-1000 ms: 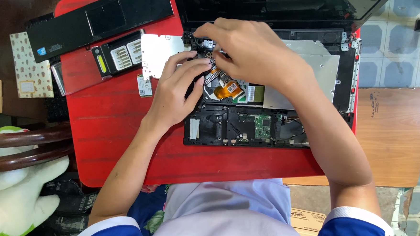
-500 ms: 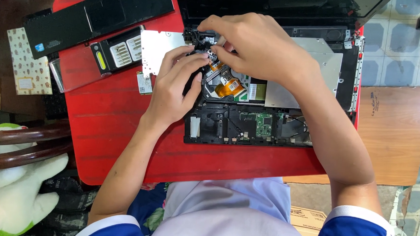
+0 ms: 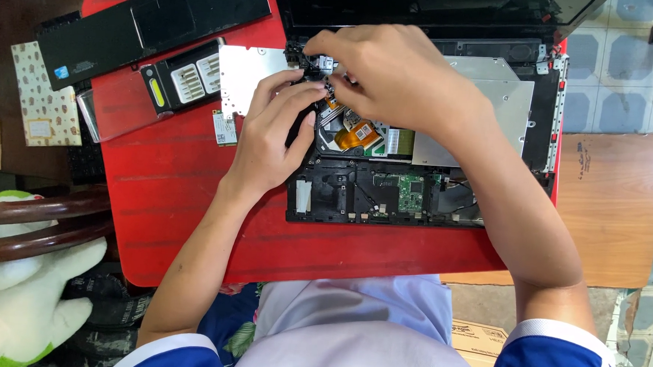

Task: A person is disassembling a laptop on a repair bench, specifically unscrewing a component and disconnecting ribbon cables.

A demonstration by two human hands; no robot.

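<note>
Compared with a moment ago, both hands have shifted slightly toward the far left corner of the opened black laptop chassis (image 3: 415, 188) on the red table (image 3: 177, 198). The right hand (image 3: 399, 79) pinches a small dark hinge part (image 3: 312, 56); the left hand (image 3: 273, 140) has its fingers curled together beside it, steadying it, so the part seems nearly free.

Black palm rest (image 3: 152, 29) at the red table's (image 3: 184, 198) far left edge. Bit case (image 3: 183, 83) just beside it, near a silver plate (image 3: 246, 79) and a small card (image 3: 225, 128). Patterned box (image 3: 40, 105) off the table to the left. Plush toy (image 3: 15, 301) — white and green — low left. Wooden board (image 3: 612, 206) at right.
</note>
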